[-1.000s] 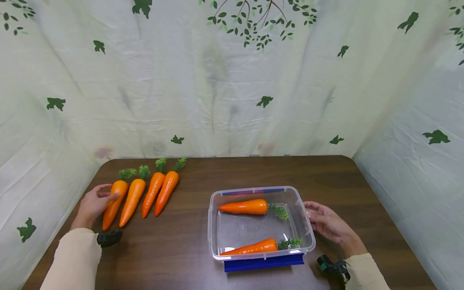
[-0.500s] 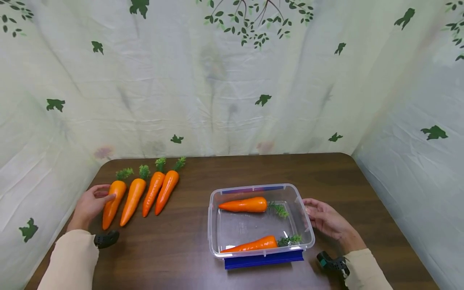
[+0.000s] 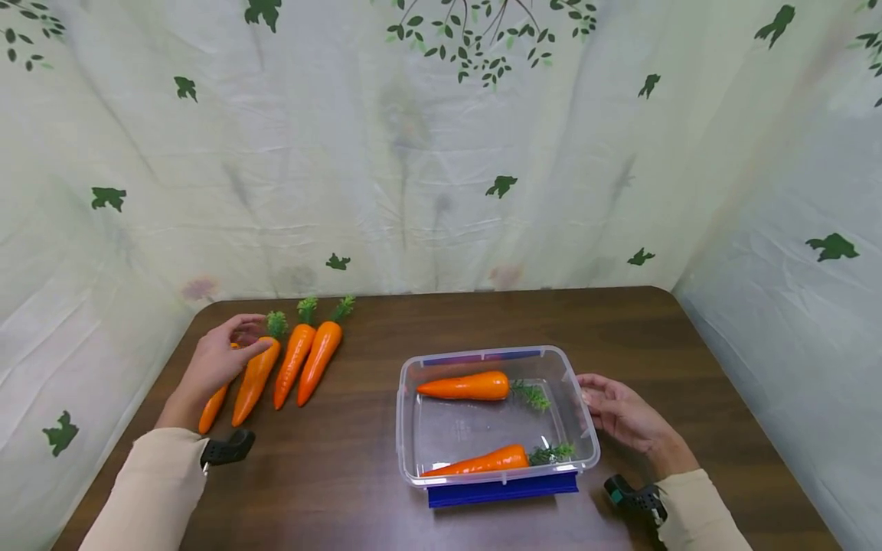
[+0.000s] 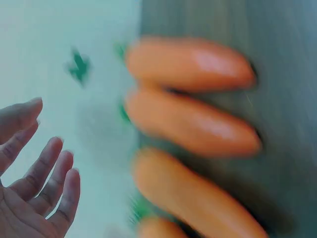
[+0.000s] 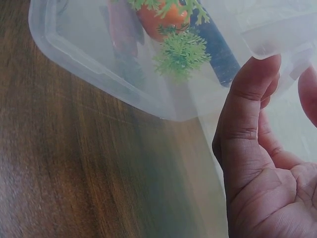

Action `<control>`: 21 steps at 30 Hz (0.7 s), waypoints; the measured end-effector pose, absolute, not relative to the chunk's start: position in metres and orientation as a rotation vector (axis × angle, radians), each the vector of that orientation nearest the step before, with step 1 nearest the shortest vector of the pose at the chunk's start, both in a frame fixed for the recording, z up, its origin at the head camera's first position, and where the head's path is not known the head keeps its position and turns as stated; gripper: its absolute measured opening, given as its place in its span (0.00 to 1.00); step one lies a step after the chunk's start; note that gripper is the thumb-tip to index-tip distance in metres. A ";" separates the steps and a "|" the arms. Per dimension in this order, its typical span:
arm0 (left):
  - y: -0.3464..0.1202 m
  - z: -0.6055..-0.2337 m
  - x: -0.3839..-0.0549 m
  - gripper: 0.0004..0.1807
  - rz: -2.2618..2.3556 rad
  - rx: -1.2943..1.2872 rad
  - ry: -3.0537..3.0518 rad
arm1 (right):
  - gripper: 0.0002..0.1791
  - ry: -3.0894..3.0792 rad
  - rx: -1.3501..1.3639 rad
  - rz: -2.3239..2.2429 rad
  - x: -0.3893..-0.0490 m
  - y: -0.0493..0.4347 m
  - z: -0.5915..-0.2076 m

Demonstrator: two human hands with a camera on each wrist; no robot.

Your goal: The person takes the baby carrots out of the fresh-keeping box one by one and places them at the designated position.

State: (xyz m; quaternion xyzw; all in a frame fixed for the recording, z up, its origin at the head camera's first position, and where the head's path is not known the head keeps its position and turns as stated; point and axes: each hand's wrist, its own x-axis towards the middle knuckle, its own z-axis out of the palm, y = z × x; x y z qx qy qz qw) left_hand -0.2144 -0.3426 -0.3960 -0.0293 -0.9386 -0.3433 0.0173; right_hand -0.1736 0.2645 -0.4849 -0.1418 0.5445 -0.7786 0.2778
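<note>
Left of one box [image 3: 468, 430] holding two carrots [image 3: 472, 386] lie four loose carrots [image 3: 320, 363].

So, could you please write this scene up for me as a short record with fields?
Loose carrots: four, on the left of the table
Box: clear plastic, with a blue strip along its near side
Carrots in box: two, lying apart
Left hand: near the two leftmost loose carrots, holding nothing
Right hand: touching the box's right side
Backdrop: pale, with green leaf patterns

Head view is evenly lit, with sheen on the table [image 3: 344, 490]; left wrist view shows the carrots [image 4: 190, 64] blurred.
</note>
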 end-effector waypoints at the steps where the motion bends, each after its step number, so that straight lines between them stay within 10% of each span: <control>1: -0.332 -0.389 -0.215 0.27 -1.095 -0.140 -2.920 | 0.16 1.458 -0.384 -2.092 -0.174 0.265 -0.485; 21: -0.140 -0.355 -0.212 0.19 -1.369 -1.142 -3.058 | 0.16 1.427 -0.409 -2.100 -0.176 0.266 -0.487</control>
